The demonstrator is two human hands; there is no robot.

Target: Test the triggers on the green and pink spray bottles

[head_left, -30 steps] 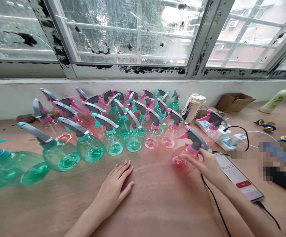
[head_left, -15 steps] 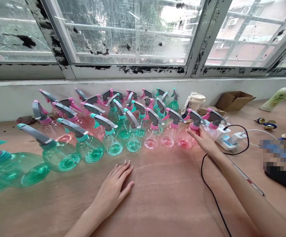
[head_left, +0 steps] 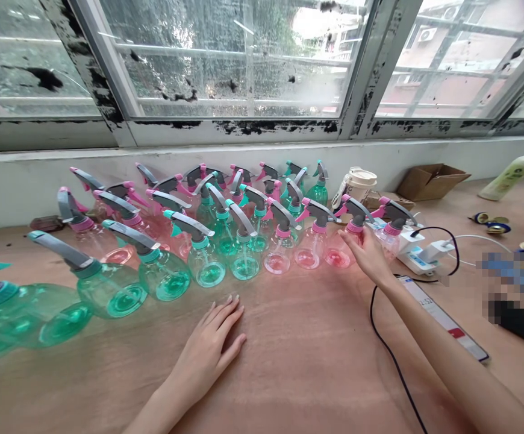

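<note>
My left hand (head_left: 212,340) lies flat on the wooden table with its fingers stretched out, holding nothing. To the right, my right hand (head_left: 369,253) grips a pink spray bottle (head_left: 336,256) just below its neck; the bottle stands upright, and part of the grip is hidden behind it. Another pink spray bottle (head_left: 389,241) stands right beside that hand. Along the front row, more clear pink bottles lead left to green ones, such as the green spray bottle (head_left: 167,277) beyond my left hand. Several pink and green spray bottles (head_left: 318,191) crowd behind them.
A lidded cup (head_left: 356,184) and an open cardboard box (head_left: 431,182) stand by the wall. On the right are a power strip with chargers (head_left: 418,256), a black cable (head_left: 388,352), a phone (head_left: 442,319) under my forearm, and a pale green bottle (head_left: 512,175).
My right hand and the pink bottle in it have shifted slightly, and the bottle stands a little straighter. More of the phone shows beside my forearm. My left hand stays put.
</note>
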